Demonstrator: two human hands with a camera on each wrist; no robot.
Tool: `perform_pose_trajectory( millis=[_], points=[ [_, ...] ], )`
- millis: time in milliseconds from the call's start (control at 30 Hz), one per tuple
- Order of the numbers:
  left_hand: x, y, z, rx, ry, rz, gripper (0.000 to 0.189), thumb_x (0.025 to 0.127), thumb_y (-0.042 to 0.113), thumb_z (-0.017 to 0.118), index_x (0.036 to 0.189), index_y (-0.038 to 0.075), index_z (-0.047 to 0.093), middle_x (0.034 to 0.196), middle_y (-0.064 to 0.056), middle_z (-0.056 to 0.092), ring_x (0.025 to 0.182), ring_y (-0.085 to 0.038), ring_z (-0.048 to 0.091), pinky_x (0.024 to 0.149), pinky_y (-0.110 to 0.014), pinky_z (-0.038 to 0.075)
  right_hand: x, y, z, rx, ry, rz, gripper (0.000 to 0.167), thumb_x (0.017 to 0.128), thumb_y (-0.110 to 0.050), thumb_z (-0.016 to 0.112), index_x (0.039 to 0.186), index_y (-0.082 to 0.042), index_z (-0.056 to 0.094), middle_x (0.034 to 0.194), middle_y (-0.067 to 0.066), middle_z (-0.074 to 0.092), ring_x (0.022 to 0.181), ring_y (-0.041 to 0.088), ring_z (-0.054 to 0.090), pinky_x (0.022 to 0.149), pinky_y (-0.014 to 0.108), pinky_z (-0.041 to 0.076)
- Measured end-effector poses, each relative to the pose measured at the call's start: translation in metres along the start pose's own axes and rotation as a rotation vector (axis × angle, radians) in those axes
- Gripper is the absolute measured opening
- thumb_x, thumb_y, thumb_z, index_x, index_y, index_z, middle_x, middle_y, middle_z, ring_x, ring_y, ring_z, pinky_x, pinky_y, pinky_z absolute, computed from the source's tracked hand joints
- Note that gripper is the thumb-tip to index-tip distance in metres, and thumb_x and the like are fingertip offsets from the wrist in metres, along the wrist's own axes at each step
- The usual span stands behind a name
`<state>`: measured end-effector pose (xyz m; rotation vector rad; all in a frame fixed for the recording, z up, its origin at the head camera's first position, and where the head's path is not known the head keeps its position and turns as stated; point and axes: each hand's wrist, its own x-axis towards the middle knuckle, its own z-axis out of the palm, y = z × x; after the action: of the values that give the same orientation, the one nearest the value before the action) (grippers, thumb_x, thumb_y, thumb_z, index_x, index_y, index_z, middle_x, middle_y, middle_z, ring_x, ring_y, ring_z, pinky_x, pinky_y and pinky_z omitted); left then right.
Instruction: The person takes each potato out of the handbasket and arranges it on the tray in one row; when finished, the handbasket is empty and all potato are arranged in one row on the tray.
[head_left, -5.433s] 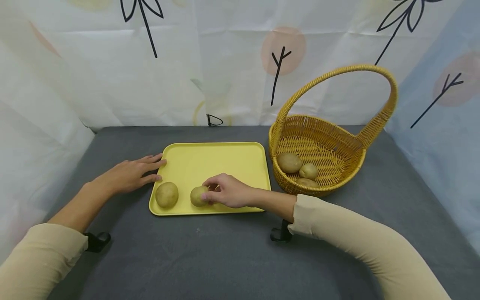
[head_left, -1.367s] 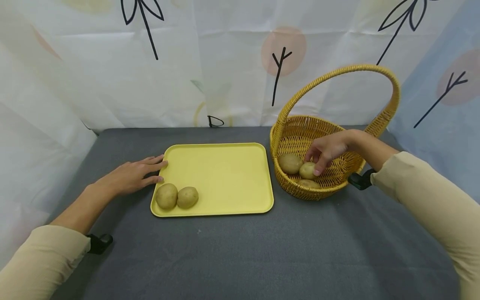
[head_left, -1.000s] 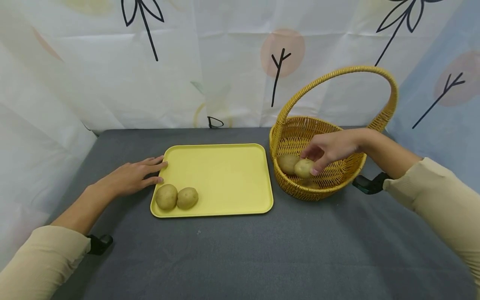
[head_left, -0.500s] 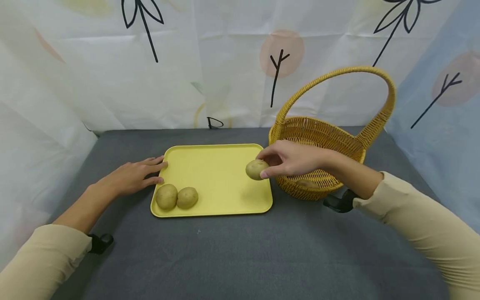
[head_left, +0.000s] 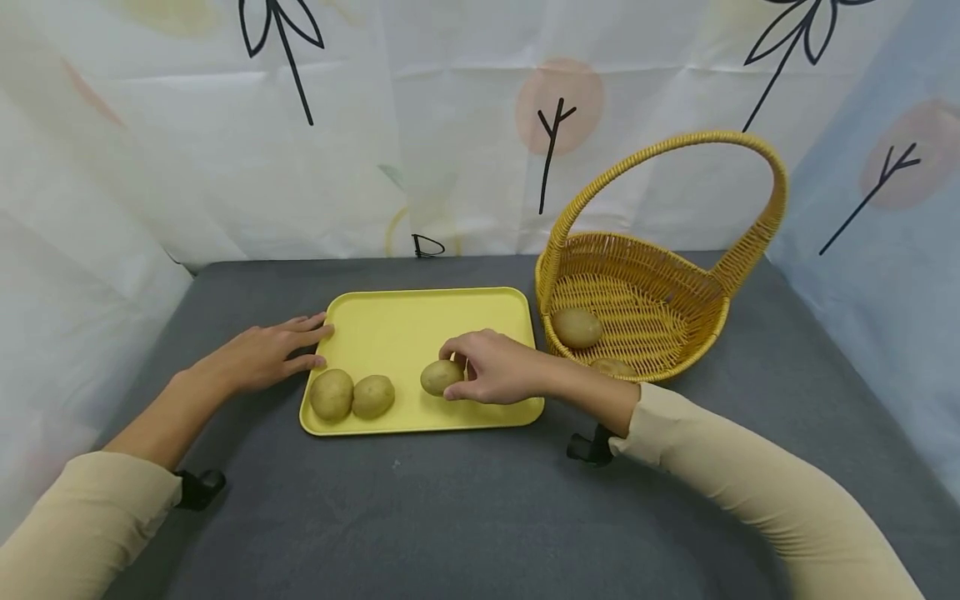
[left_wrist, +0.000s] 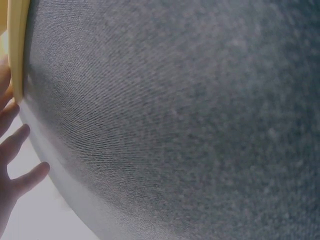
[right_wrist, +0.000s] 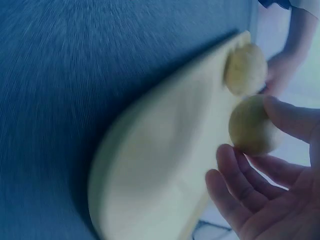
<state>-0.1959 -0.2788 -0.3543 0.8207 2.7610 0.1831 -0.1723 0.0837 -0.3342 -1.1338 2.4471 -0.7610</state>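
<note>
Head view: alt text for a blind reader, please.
The right hand has a potato in its grip over a yellow tray, two others at its near left corner. The left hand touches the tray's left edge; a basket at right holds two more.

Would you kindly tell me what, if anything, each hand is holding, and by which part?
The right hand holds a potato by its right side in the head view; the left hand, at the yellow tray, holds nothing.

In your left wrist view, cloth [left_wrist: 170, 115] fills most of the frame, your left hand [left_wrist: 7, 152], fingers apart, beside the tray [left_wrist: 18, 50].
</note>
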Motion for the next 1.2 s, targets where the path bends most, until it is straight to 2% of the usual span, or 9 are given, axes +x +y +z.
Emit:
perform_pose_trajectory(
  millis=[233, 333, 467, 700, 867, 1033, 1200],
  points=[
    [0.000, 0.000, 0.001, -0.008, 0.003, -0.002, 0.064, 0.101, 0.043, 0.056, 0.152, 0.006, 0.043, 0.159, -0.022, 0.030, 0.141, -0.047, 0.032, 0.100, -0.066, 0.036, 0.017, -0.005, 0.027, -0.046, 0.015, -0.041, 0.039, 0.090, -0.018, 0.075, 0.123, -0.002, 0.061, 0.088, 0.001, 0.059, 0.078, 0.011, 0.055, 0.076, 0.027, 0.046],
    [0.000, 0.000, 0.001, -0.010, 0.002, -0.005, 0.064, 0.101, 0.044, 0.055, 0.152, 0.006, 0.043, 0.159, -0.022, 0.030, 0.141, -0.047, 0.032, 0.100, -0.066, 0.036, 0.021, -0.007, 0.034, -0.066, 0.038, -0.067, 0.039, 0.090, -0.018, 0.076, 0.122, -0.003, 0.061, 0.088, 0.001, 0.055, 0.080, 0.012, 0.052, 0.076, 0.026, 0.044],
    [0.001, -0.001, 0.001, -0.005, 0.000, -0.008, 0.065, 0.101, 0.046, 0.055, 0.152, 0.006, 0.043, 0.159, -0.022, 0.030, 0.141, -0.047, 0.033, 0.100, -0.067, 0.036, 0.024, -0.010, 0.039, -0.074, 0.064, -0.082, 0.038, 0.089, -0.016, 0.077, 0.121, -0.005, 0.060, 0.091, 0.002, 0.053, 0.081, 0.013, 0.051, 0.074, 0.025, 0.043],
    [0.001, -0.002, 0.003, -0.006, 0.002, -0.009, 0.065, 0.101, 0.046, 0.054, 0.152, 0.006, 0.042, 0.159, -0.023, 0.030, 0.139, -0.047, 0.035, 0.099, -0.066, 0.037, 0.019, -0.013, 0.038, -0.076, 0.058, -0.076, 0.046, 0.088, -0.017, 0.077, 0.128, -0.005, 0.059, 0.101, 0.005, 0.057, 0.085, 0.014, 0.056, 0.075, 0.024, 0.046],
    [0.001, -0.002, 0.004, -0.003, 0.004, -0.008, 0.065, 0.101, 0.046, 0.054, 0.152, 0.006, 0.042, 0.158, -0.023, 0.030, 0.139, -0.047, 0.035, 0.098, -0.066, 0.038, 0.000, -0.017, 0.020, -0.047, 0.036, -0.083, 0.052, 0.090, -0.020, 0.076, 0.135, -0.004, 0.056, 0.115, 0.010, 0.059, 0.090, 0.018, 0.062, 0.077, 0.027, 0.048],
    [-0.001, -0.001, 0.002, -0.010, 0.006, -0.001, 0.065, 0.101, 0.045, 0.055, 0.152, 0.006, 0.042, 0.159, -0.022, 0.030, 0.141, -0.046, 0.033, 0.100, -0.066, 0.036, -0.029, -0.011, -0.015, -0.032, -0.021, -0.130, 0.048, 0.092, -0.021, 0.074, 0.134, -0.006, 0.057, 0.122, 0.010, 0.061, 0.096, 0.017, 0.064, 0.082, 0.032, 0.051],
    [-0.002, -0.001, 0.001, -0.014, 0.005, 0.001, 0.066, 0.101, 0.045, 0.055, 0.152, 0.005, 0.041, 0.159, -0.022, 0.029, 0.142, -0.047, 0.031, 0.101, -0.067, 0.035, -0.058, -0.001, -0.059, 0.045, -0.106, -0.064, 0.045, 0.091, -0.023, 0.075, 0.131, -0.011, 0.060, 0.120, 0.000, 0.064, 0.101, 0.016, 0.065, 0.086, 0.041, 0.053]
  ],
)
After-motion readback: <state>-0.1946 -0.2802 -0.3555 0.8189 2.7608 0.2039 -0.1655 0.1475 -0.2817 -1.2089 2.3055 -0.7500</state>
